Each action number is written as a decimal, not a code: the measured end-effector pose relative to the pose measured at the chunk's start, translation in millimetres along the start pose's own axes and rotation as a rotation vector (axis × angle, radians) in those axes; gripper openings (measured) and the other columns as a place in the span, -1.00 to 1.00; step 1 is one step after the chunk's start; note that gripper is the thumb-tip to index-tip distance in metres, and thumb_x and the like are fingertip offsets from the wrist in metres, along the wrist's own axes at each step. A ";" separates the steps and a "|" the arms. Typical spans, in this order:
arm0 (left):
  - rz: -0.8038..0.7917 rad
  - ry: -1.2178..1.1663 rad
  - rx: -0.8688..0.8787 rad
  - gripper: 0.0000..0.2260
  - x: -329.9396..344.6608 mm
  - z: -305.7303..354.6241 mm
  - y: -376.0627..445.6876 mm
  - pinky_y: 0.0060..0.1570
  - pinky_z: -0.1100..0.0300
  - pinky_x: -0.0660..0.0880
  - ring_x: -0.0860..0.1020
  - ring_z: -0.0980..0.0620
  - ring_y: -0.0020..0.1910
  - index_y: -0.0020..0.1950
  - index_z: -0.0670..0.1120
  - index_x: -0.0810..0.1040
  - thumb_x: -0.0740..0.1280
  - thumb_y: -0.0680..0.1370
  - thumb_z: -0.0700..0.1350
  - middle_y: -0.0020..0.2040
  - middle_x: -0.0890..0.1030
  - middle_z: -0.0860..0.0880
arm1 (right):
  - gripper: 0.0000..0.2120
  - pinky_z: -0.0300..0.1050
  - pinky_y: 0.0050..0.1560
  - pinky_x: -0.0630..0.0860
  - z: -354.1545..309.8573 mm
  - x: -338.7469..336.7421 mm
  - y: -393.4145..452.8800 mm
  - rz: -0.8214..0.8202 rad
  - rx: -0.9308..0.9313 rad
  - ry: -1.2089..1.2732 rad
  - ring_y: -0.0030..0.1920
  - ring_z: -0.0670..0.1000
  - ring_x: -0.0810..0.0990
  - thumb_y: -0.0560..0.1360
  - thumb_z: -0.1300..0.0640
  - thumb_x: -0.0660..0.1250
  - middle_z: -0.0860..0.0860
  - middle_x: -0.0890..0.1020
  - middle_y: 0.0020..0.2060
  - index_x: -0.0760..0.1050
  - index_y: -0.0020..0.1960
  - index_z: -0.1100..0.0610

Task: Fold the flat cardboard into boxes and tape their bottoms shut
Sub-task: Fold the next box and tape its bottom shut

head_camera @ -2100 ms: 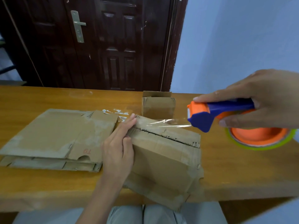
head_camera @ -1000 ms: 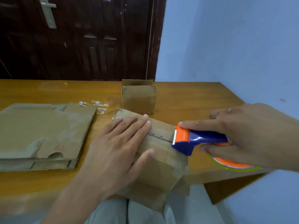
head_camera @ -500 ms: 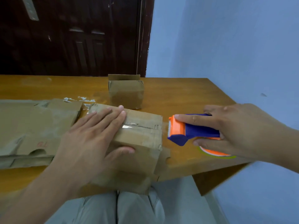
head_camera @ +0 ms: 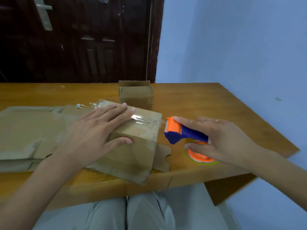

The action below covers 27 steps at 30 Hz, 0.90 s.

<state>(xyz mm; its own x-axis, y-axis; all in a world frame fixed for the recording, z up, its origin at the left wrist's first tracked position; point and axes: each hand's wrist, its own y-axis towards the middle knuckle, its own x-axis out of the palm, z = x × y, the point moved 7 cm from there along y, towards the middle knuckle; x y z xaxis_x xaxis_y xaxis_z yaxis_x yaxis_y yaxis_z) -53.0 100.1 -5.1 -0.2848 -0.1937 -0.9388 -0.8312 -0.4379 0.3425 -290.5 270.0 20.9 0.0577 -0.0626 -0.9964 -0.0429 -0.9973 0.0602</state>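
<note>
A folded cardboard box (head_camera: pixel 141 146) lies on its side near the front edge of the wooden table (head_camera: pixel 207 100). A strip of clear tape (head_camera: pixel 141 118) runs along its upper seam. My left hand (head_camera: pixel 93 135) lies flat on the box, fingers spread over the seam and thumb against the side. My right hand (head_camera: pixel 221 140) grips an orange and blue tape dispenser (head_camera: pixel 181 131) just right of the box, its toothed end a short gap from the box corner. Its tape roll (head_camera: pixel 201 156) rests on the table.
A stack of flat cardboard sheets (head_camera: pixel 25 130) lies at the left. A smaller made-up box (head_camera: pixel 135 95) stands upright behind the box I hold. The table's right corner and front edge are close. A dark door and blue wall stand behind.
My right hand drew the dispenser rightward along the seam, came off the box's right end and lowered to the table. My left hand went from pinching the flap to lying flat on the taped seam.
</note>
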 end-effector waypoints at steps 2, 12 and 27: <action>-0.013 0.005 0.010 -0.33 -0.8 0.7 0.4 0.57 0.01 0.22 0.23 0.04 0.63 0.67 0.25 0.17 -0.03 0.62 0.49 0.66 0.25 0.11 | -0.30 -0.10 -0.26 0.52 3.0 1.3 -1.8 0.027 0.007 0.016 -0.23 -0.10 0.49 0.54 -0.48 0.06 -0.18 0.48 -0.14 -0.05 0.62 -0.44; -0.032 0.014 0.003 -0.36 0.1 2.3 1.3 0.52 -0.04 0.28 0.30 0.00 0.61 0.64 0.27 0.24 -0.05 0.61 0.49 0.63 0.31 0.09 | -0.33 -0.28 -0.35 0.30 -9.3 3.4 0.2 0.071 -0.037 -0.095 -0.27 -0.13 0.46 0.55 -0.55 -0.11 -0.20 0.44 -0.12 -0.09 0.62 -0.42; -0.015 0.084 0.032 -0.22 11.5 27.6 18.7 0.54 -0.13 0.32 0.30 -0.05 0.62 0.68 0.11 0.22 -0.07 0.60 0.53 0.65 0.29 0.07 | -0.43 -0.22 -0.31 0.21 -57.1 -51.9 41.0 -0.007 -0.215 -0.414 -0.10 -0.12 0.35 0.63 -0.41 0.06 -0.20 0.65 0.07 0.20 0.61 -0.33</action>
<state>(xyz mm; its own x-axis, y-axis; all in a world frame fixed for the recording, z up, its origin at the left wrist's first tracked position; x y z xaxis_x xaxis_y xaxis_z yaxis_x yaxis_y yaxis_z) -85.1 114.0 -10.4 -0.2324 -0.2610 -0.9369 -0.8504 -0.4130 0.3260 -238.4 230.1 78.6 -0.3474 -0.0789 -0.9344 0.1659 -0.9859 0.0215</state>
